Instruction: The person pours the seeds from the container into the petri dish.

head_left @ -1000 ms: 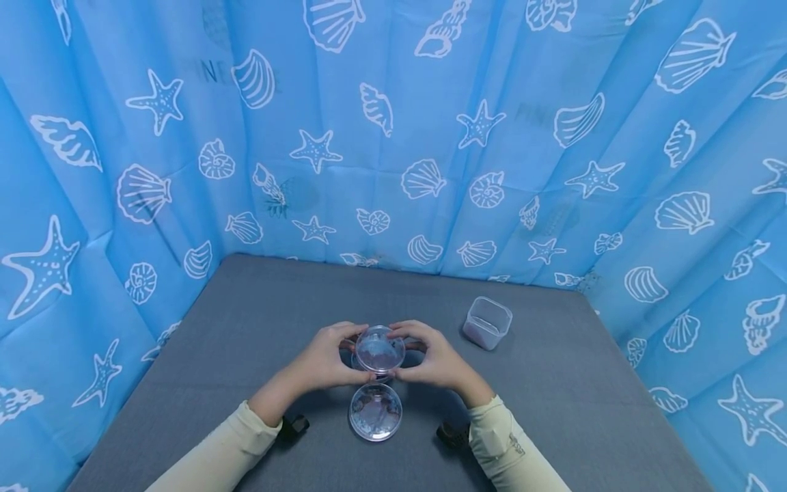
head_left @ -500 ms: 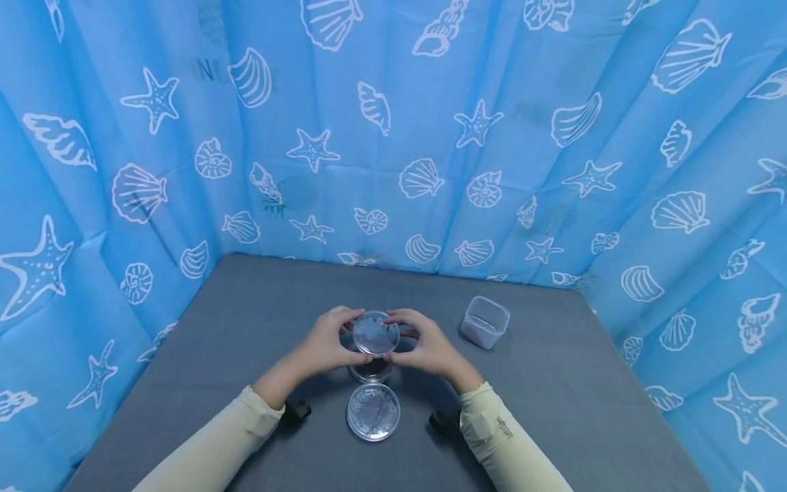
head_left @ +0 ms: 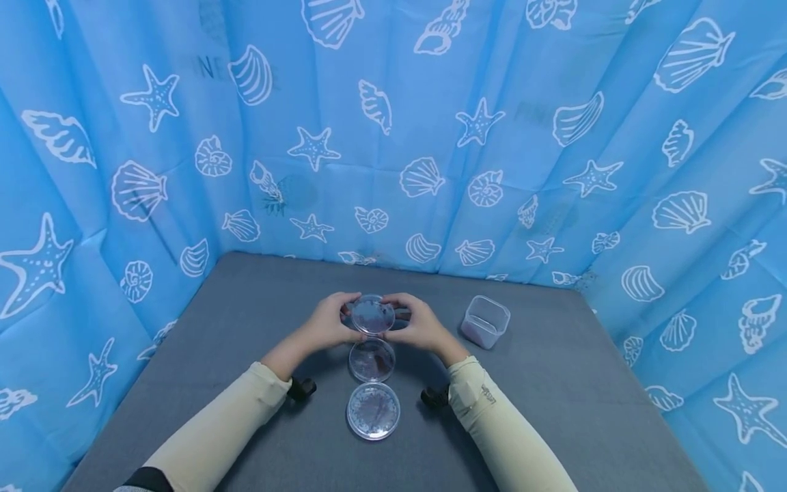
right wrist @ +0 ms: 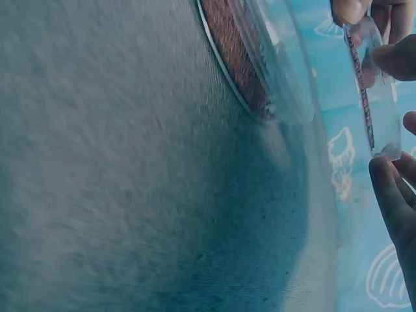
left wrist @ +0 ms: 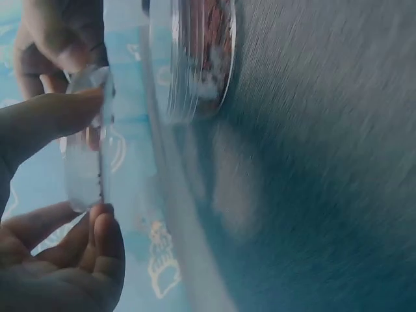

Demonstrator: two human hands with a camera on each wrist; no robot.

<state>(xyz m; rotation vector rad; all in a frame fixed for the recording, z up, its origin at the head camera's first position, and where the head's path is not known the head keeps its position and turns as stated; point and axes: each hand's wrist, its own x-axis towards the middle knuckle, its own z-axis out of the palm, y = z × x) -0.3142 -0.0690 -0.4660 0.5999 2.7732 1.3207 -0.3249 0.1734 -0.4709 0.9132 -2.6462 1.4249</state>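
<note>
Both hands hold a shallow round clear plastic dish between them, raised over the far side of the row. My left hand grips its left edge with thumb and fingers, and my right hand grips the right edge. In the left wrist view the held dish stands edge-on, with small dark bits along one face. A similar round dish lies on the table just nearer, and another dish closer still. The right wrist view shows reddish-brown contents inside a dish on the table.
A squarish clear plastic box stands on the grey table to the right of the hands. A blue curtain with white shell prints surrounds the table's back and sides.
Both hands have carried the held dish up and away from the body, clear of the middle dish, which now shows fully. The nearest dish and the box stay put.
</note>
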